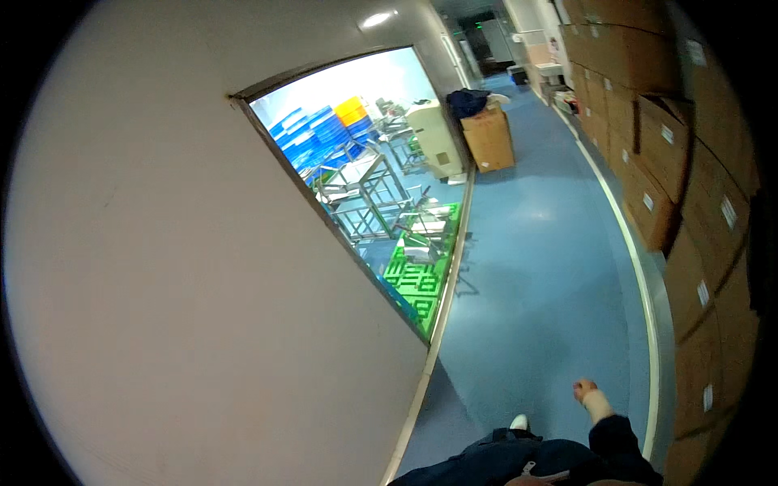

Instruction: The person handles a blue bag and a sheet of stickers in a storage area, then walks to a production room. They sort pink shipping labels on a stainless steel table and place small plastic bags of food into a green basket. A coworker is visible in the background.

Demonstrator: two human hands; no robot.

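My right hand (pixel 583 390) hangs in front of my body over the blue floor (pixel 535 316), at the end of a dark sleeve (pixel 613 437). Its fingers are curled in loosely and no object shows in them. It touches nothing; a wall of stacked cardboard boxes (pixel 703 340) stands to its right, beyond a pale floor line (pixel 646 324). My left hand is out of view. One white shoe (pixel 519 422) shows below.
A pale wall (pixel 203 283) fills the left. Through its opening are green pallets (pixel 417 279), a metal frame table (pixel 369 182) and stacked blue crates (pixel 320 130). Ahead along the corridor stands a cardboard box (pixel 489 142) topped with dark cloth (pixel 468 102); a sink (pixel 549 70) lies farther off.
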